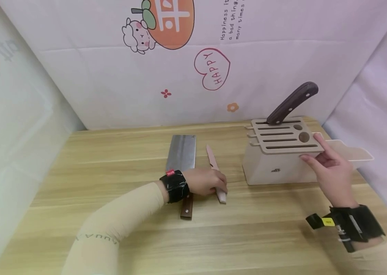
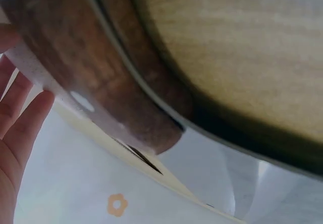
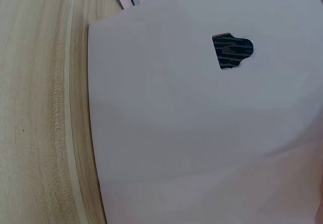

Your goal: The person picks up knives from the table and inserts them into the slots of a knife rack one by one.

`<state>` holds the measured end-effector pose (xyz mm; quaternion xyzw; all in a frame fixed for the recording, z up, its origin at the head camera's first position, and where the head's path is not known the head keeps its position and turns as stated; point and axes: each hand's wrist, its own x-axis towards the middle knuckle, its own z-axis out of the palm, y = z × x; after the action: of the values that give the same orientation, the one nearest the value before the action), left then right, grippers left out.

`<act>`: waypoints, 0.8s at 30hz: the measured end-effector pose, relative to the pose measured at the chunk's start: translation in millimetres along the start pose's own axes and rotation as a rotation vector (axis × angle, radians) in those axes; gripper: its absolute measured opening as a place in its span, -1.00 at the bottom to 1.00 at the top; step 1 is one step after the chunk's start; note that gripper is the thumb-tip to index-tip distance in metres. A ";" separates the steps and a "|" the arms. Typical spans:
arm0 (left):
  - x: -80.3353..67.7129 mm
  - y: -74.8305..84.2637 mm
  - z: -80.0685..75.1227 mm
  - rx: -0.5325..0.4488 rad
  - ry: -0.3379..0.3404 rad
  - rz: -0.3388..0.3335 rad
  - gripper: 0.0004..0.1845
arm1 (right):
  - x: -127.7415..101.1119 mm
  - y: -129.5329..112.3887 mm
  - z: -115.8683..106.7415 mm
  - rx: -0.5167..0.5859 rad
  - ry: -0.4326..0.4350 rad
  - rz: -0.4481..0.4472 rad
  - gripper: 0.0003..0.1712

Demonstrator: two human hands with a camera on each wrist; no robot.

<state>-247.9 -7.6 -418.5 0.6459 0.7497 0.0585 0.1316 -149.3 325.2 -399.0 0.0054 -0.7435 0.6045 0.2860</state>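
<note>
Nearest to us, on the wooden tabletop [image 1: 248, 236], our two sleeved forearms reach forward, each with a black camera band at the wrist.

Our left hand [image 1: 205, 181] lies low on the tabletop with its fingers curled over the pale handle of the pink knife [image 1: 215, 173]; the grip is closed round that handle, whose butt end shows just past the fingers, while the narrow pink blade points away from us. Just beside it on the left lies the cleaver [image 1: 181, 152], flat on the tabletop, its broad steel blade pointing away and its brown wooden handle [image 2: 101, 77] passing under our left wrist. In the left wrist view that handle fills the frame, with our fingers [image 2: 20, 128] at the left edge.

Our right hand [image 1: 331, 173] is further right, fingers straight and loosely spread, its fingertips touching the near right edge of the knife block [image 1: 276, 168]; this grip is wide and holds nothing. In the right wrist view we see the block's pale wall [image 3: 202, 133] close up, with a small dark logo.

The block stands on the tabletop, its slotted top tilted towards us. One dark-handled knife [image 1: 291, 103] sits in the rear slot, handle slanting up to the right. Behind is a printed white backdrop [image 1: 111, 84].
</note>
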 end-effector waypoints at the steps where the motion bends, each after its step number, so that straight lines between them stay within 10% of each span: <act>1: 0.1 0.3 -0.1 0.008 0.000 -0.002 -0.64 | 0.3 -0.2 0.2 -0.017 0.001 -0.002 -0.26; 13: -2.3 -1.1 -3.8 0.042 0.102 0.045 -0.64 | 0.4 0.2 0.3 -0.024 -0.009 -0.003 -0.27; 24: -46.1 16.8 -35.0 0.055 0.440 0.115 -0.64 | 0.2 2.3 1.7 0.035 0.012 -0.002 -0.28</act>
<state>-235.4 -47.5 -375.0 0.6624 0.7238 0.1851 -0.0563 -151.1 324.4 -401.2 0.0077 -0.7311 0.6172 0.2908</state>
